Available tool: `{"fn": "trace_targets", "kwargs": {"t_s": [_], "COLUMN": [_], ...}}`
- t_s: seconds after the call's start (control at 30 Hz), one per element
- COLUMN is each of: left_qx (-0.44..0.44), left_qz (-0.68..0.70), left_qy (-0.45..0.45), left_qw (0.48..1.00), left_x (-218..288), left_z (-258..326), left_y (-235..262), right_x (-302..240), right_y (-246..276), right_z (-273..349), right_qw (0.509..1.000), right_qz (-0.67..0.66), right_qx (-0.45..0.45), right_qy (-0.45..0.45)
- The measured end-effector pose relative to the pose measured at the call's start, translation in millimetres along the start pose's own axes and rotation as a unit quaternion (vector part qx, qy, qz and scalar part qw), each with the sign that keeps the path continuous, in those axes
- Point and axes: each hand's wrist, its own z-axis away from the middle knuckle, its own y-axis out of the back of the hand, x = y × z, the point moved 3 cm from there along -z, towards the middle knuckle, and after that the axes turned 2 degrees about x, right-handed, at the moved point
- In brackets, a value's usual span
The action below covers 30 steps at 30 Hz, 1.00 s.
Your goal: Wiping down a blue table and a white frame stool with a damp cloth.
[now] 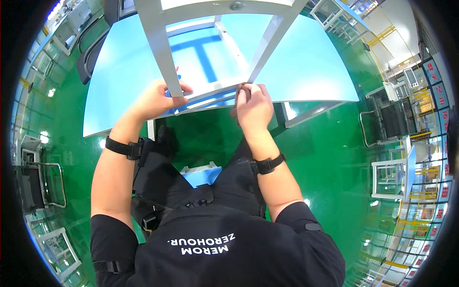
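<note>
A white frame, like that of a stool or small chair, rests on a light blue table and rises toward me. At the near left corner, my left hand is closed round the end of a leg, with the thumb on the near side and the fingers partly hidden behind it. My right hand pinches a crumpled brown cloth against the near right corner, where a crossbar meets the other leg. Most of the cloth is covered by my fingers.
Below me, between my legs, shows a blue seat with a white edge. Black chairs stand left and right of the table. Farther right is another white-framed blue table. The floor is glossy green.
</note>
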Motion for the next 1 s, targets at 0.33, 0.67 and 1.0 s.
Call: {"fn": "trace_targets", "kwargs": {"t_s": [0.33,0.67,1.0], "left_qx": [-0.001,-0.006,-0.005], "left_qz": [0.009,0.003,0.003], "left_qy": [-0.011,-0.014,-0.007], "left_qw": [1.0,1.0,1.0], "left_x": [-4.5,-1.4,-0.6], "left_z": [-0.9,-1.8,-1.8], "left_y": [-0.2,0.0,-1.6], "right_x": [-10.3,-3.1,-2.2], "right_y": [-7.7,-16.8,-18.7], "right_z": [11.9,17.1,20.2], "right_qw": [0.994,0.99,0.987], "right_qz": [-0.091,-0.11,-0.118], "right_qx": [-0.031,0.046,0.068], "right_qy": [0.06,0.075,0.091]}}
